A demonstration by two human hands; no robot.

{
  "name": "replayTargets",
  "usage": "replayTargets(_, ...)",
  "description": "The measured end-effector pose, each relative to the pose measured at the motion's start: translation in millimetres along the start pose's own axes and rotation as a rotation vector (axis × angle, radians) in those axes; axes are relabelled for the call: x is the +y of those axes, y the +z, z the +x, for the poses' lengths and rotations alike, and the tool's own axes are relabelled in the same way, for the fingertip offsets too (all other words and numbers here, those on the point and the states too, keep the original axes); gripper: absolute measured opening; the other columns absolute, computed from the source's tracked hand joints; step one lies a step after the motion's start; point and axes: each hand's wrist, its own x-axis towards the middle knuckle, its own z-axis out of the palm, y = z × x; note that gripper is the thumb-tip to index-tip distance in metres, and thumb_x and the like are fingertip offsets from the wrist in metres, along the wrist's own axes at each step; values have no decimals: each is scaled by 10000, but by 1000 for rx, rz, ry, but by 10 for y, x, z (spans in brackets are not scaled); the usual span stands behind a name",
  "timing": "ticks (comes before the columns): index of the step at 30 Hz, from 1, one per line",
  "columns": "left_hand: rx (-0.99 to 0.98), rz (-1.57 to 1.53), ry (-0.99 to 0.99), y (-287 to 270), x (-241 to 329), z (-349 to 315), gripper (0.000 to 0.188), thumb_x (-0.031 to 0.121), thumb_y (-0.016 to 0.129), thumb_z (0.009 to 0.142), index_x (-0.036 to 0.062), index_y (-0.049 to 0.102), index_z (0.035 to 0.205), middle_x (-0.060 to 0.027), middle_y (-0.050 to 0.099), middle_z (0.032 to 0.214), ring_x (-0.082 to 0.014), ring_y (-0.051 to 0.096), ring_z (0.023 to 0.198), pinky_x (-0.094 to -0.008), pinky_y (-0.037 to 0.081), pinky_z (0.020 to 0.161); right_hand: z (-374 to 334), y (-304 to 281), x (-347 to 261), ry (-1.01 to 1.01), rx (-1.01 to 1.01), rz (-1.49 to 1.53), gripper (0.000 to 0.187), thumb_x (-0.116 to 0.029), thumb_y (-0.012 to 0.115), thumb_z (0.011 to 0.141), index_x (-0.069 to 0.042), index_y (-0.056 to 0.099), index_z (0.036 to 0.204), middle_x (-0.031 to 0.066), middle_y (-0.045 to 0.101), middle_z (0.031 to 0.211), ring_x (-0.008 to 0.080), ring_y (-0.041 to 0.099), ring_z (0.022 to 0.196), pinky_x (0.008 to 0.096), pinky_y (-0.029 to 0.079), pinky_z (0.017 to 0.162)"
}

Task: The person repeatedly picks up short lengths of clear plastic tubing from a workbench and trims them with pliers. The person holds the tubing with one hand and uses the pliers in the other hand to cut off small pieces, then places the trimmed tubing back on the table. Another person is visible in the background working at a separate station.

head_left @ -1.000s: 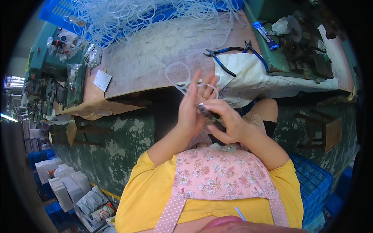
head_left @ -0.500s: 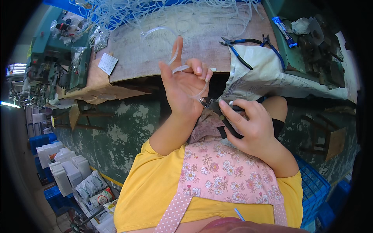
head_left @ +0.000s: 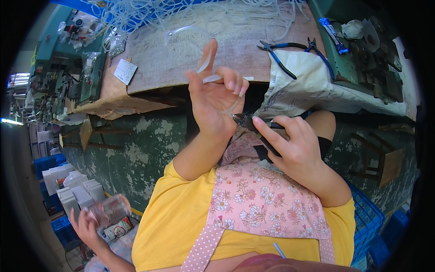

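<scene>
My left hand (head_left: 214, 100) is raised in front of the bench edge, palm up, its index finger and thumb stretched out and the other fingers curled on a thin clear plastic tube (head_left: 211, 78). The tube loops past the fingers, and a lower stretch runs down across the palm. My right hand (head_left: 297, 144) grips black-handled pliers (head_left: 247, 122). Their metal jaws meet the tube's lower part beside the heel of my left hand; whether they bite into it is too small to tell. Another clear curved tube (head_left: 186, 28) lies on the bench beyond.
A tangle of clear tubing (head_left: 181, 11) covers the far bench. Two blue-handled pliers (head_left: 282, 65) lie right, partly on white sacking (head_left: 297, 77). Green machines (head_left: 362, 77) flank the worktop (head_left: 163, 59). At lower left another person's hand (head_left: 86, 229) is beside a clear container (head_left: 111, 211).
My right hand has squeezed the pliers' handles closer together, with the jaws staying by the tube. The other person's hand and the clear container have come into view at lower left.
</scene>
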Motion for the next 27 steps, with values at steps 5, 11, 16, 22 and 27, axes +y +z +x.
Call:
replayTargets(5, 17, -14, -185, 10, 35, 13, 649, 535, 379, 962, 70, 366, 1414, -19, 431, 658, -134, 377, 640, -276, 359, 637, -34, 25, 64, -56, -5, -79, 654, -70, 637, 670, -201, 553, 1305, 96, 499, 962, 241, 506, 776, 326, 458, 650)
replayTargets(11, 21, -61, -350, 14, 44, 70, 638, 518, 383, 966, 63, 364, 1414, -30, 460, 667, -141, 410, 654, -294, 377, 667, -37, 85, 122, 21, 79, 15, 679, -38, 661, 653, -181, 549, 1307, 99, 513, 951, 240, 523, 764, 317, 474, 655)
replayTargets(16, 56, -126, -365, 16, 36, 78, 636, 512, 390, 965, 67, 355, 1418, -32, 469, 670, -148, 420, 662, -303, 383, 687, -37, -35, 112, 165, 136, 141, 682, -47, 728, 643, -162, 555, 1293, 98, 527, 967, 249, 540, 789, 326, 476, 671)
replayTargets(22, 3, -68, -364, 28, 22, 61, 652, 524, 397, 958, 65, 352, 1419, -37, 476, 679, -150, 424, 671, -311, 383, 700, -20, -33, 37, -24, 26, 47, 662, -62, 731, 614, -162, 584, 1252, 98, 522, 1011, 261, 523, 803, 363, 442, 696)
replayTargets(27, 10, -26, -373, 37, 16, 48, 654, 515, 393, 962, 50, 347, 1419, -34, 489, 690, -149, 433, 675, -313, 392, 699, -2, -26, 84, -71, 21, -10, 660, -63, 670, 626, -181, 576, 1268, 99, 517, 985, 249, 517, 795, 360, 442, 699)
